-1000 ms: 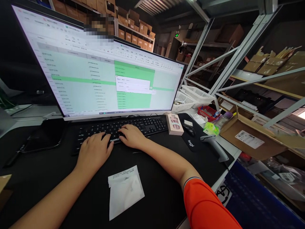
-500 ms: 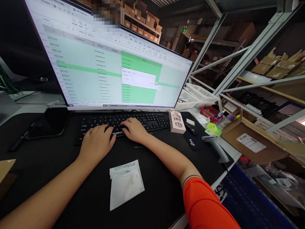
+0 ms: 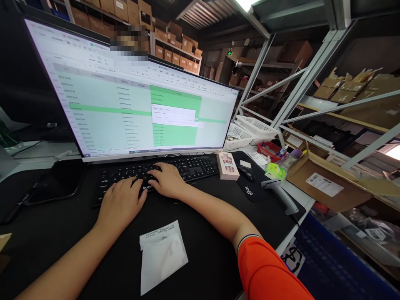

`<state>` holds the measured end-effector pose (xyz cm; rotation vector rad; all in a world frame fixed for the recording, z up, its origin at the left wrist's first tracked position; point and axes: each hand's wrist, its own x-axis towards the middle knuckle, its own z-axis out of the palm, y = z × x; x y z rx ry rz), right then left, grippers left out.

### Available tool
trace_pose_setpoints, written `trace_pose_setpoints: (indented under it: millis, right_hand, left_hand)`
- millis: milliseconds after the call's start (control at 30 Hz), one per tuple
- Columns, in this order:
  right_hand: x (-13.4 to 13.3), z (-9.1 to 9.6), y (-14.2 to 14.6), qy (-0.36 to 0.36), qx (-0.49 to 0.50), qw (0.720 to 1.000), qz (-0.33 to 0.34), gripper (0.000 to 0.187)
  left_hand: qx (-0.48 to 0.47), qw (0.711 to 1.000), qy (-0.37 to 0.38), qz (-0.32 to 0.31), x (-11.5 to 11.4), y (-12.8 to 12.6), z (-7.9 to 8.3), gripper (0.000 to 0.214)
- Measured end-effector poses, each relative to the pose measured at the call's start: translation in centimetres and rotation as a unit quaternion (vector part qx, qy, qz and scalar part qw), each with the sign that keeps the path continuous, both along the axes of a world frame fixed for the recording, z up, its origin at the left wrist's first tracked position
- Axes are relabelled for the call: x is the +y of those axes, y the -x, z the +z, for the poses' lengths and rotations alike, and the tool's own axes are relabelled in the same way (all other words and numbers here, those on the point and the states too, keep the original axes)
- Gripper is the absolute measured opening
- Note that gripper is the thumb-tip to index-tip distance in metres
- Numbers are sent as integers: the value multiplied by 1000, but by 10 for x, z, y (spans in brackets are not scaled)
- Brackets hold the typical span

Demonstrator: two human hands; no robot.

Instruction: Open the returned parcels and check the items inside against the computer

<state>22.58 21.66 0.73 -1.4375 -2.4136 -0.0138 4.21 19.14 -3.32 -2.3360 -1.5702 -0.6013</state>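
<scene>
My left hand rests on the left part of a black keyboard, fingers spread over the keys. Beside it, my right hand lies across the middle keys, its fingers apart and holding nothing. Behind the keyboard a wide monitor shows a spreadsheet with green columns and a small white dialog box. In front of my hands a white plastic packet with printed text lies flat on the black desk mat. A pale pink box stands at the keyboard's right end.
Right of the pink box are a black mouse, a grey barcode scanner and an open cardboard box. White baskets and a red basket sit behind. A dark phone-like slab lies on the left. Metal shelving rises on the right.
The camera view has tilted up and shifted a little, so everything sits lower and slightly left. Both hands stay on the keyboard; the packet and the dialog box look the same.
</scene>
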Motion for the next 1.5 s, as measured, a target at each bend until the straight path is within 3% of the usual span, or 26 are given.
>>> trace_pose_setpoints:
  millis: [100, 433, 833, 1300, 1500]
  right_hand:
    - [1, -1, -9, 10, -10, 999, -45, 44]
    - [13, 10, -39, 5, -45, 980, -195, 40]
    - [13, 18, -40, -2, -50, 977, -205, 33]
    - [14, 11, -40, -25, -51, 977, -205, 31]
    - [14, 16, -40, -5, -58, 977, -206, 29]
  left_hand:
    - [-6, 1000, 0, 0, 1, 1, -2, 59]
    - [2, 1000, 10, -1, 2, 2, 1, 66]
    - [9, 1000, 13, 3, 2, 2, 1, 67]
    - [-15, 1000, 7, -10, 2, 2, 0, 68]
    - [-11, 1000, 6, -12, 3, 3, -3, 69]
